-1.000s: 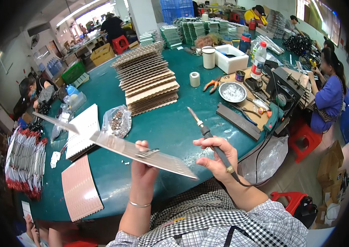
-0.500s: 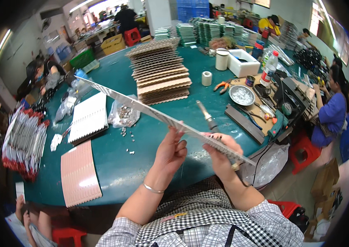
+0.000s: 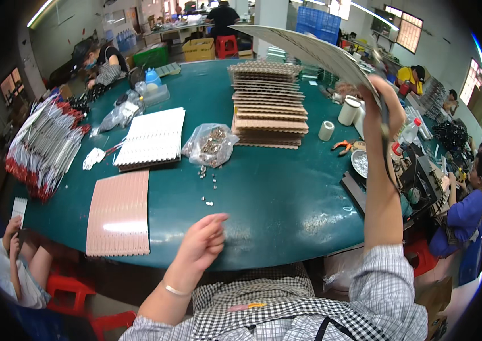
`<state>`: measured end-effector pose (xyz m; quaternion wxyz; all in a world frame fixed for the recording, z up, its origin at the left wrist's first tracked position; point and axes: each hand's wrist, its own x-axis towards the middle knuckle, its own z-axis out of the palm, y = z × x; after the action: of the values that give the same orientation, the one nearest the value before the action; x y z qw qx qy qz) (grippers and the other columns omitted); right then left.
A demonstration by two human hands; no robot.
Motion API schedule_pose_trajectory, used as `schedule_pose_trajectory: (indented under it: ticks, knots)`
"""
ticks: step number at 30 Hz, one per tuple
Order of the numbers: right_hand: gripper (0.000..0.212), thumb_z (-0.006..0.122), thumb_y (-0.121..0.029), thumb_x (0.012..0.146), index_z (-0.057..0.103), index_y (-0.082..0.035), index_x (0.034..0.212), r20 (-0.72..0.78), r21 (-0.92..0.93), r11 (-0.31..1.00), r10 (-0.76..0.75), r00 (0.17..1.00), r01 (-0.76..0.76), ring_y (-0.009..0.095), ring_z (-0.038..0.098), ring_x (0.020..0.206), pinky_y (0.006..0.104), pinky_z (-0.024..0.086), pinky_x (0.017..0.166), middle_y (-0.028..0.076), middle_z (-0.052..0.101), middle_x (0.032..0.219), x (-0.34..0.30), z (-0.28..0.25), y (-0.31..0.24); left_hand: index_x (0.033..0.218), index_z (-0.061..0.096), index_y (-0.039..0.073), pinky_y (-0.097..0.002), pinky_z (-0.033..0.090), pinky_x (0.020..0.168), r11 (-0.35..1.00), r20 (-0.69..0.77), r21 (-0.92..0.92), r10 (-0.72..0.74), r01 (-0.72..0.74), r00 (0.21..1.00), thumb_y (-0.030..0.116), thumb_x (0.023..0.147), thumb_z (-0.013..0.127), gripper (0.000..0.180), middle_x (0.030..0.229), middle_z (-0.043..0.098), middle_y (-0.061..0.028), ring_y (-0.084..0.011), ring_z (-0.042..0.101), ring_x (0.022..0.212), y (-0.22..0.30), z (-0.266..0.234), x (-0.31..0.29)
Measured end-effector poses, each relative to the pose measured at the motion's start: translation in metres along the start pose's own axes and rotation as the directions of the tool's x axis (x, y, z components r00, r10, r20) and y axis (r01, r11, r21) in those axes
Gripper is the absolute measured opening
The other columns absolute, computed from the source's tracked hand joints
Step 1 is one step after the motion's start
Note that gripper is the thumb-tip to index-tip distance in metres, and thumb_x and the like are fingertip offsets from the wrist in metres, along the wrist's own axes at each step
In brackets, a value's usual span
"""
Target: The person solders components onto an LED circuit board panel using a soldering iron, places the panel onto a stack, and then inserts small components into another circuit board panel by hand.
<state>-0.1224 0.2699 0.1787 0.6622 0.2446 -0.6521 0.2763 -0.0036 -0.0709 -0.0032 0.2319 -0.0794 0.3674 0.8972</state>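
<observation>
My right hand point(image 3: 378, 102) is raised high at the right and grips the edge of a flat perforated board point(image 3: 303, 50), which tilts above the tall stack of similar boards point(image 3: 268, 105). A dark slim tool also seems to hang from that hand. My left hand point(image 3: 202, 241) hovers low over the near edge of the green table point(image 3: 286, 204), fingers loosely curled and holding nothing. Small loose metal parts point(image 3: 208, 192) lie on the table just beyond it.
A clear bag of metal parts point(image 3: 211, 145), a white ribbed panel point(image 3: 151, 137) and a pink ribbed panel point(image 3: 119, 213) lie left of centre. Tape rolls point(image 3: 326, 131), pliers point(image 3: 343, 146) and a metal bowl point(image 3: 360, 163) sit at the right. Other people work around the table.
My right hand has lifted the board from in front of me up over the stack. My left hand has let go of it and dropped to the table edge.
</observation>
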Motion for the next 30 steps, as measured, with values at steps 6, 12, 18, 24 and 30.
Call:
schedule_pose_trajectory:
  ticks: [6, 12, 18, 24, 30]
  knots:
    - [0.019, 0.068, 0.003, 0.078, 0.069, -0.006, 0.095, 0.163, -0.113, 0.975, -0.170, 0.972, 0.190, 0.026, 0.070, 0.086, 0.0319, 0.054, 0.076, 0.013, 0.071, 0.093, 0.046, 0.115, 0.084, 0.101, 0.056, 0.005, -0.0197, 0.021, 0.042, 0.983, -0.244, 0.039, 0.185, -0.181, 0.952, 0.017, 0.097, 0.056, 0.013, 0.064, 0.036, 0.0032, -0.0046, 0.028, 0.050, 0.019, -0.051, -0.054]
    - [0.020, 0.060, -0.002, 0.077, 0.065, -0.018, 0.089, 0.359, -0.265, 0.942, -0.104, 0.928, 0.208, 0.033, 0.061, 0.077, 0.0419, 0.049, 0.068, 0.009, 0.058, 0.076, 0.038, 0.209, 0.139, 0.099, 0.057, 0.002, -0.0210, 0.022, 0.040, 0.793, -0.372, 0.512, 0.552, -0.332, 0.746, 0.012, 0.096, 0.059, 0.011, 0.060, 0.036, 0.0044, -0.0042, 0.027, 0.045, 0.001, -0.095, -0.044]
    - [0.019, 0.059, -0.001, 0.078, 0.064, -0.016, 0.088, 0.380, -0.314, 0.941, -0.002, 0.925, 0.130, 0.036, 0.059, 0.077, 0.0442, 0.047, 0.068, 0.012, 0.057, 0.078, 0.000, 0.269, 0.195, 0.090, 0.069, 0.000, -0.0216, 0.042, 0.060, 0.367, -0.125, 0.910, 0.688, -0.195, 0.715, -0.001, 0.084, 0.070, 0.006, 0.073, 0.058, 0.0007, -0.0065, 0.050, 0.067, 0.002, -0.063, -0.038]
    - [0.016, 0.062, -0.002, 0.079, 0.064, -0.013, 0.091, 0.515, -0.393, 0.905, 0.068, 0.855, 0.165, 0.032, 0.061, 0.079, 0.0390, 0.048, 0.069, 0.012, 0.060, 0.079, -0.025, 0.298, 0.246, 0.087, 0.068, -0.002, -0.0204, 0.039, 0.056, 0.454, -0.196, 0.867, 0.691, -0.207, 0.696, -0.004, 0.081, 0.071, 0.007, 0.070, 0.055, 0.0001, -0.0059, 0.047, 0.062, 0.002, -0.059, -0.037]
    - [0.028, 0.052, 0.014, 0.074, 0.063, -0.005, 0.090, 0.708, -0.321, 0.945, 0.285, 0.647, -0.066, 0.033, 0.062, 0.087, 0.0380, 0.049, 0.081, 0.014, 0.066, 0.091, -0.041, 0.306, 0.263, 0.087, 0.068, -0.002, -0.0200, 0.038, 0.054, 0.409, -0.169, 0.887, 0.718, -0.214, 0.675, -0.006, 0.081, 0.070, 0.007, 0.072, 0.055, -0.0005, -0.0056, 0.047, 0.062, 0.001, -0.059, -0.036]
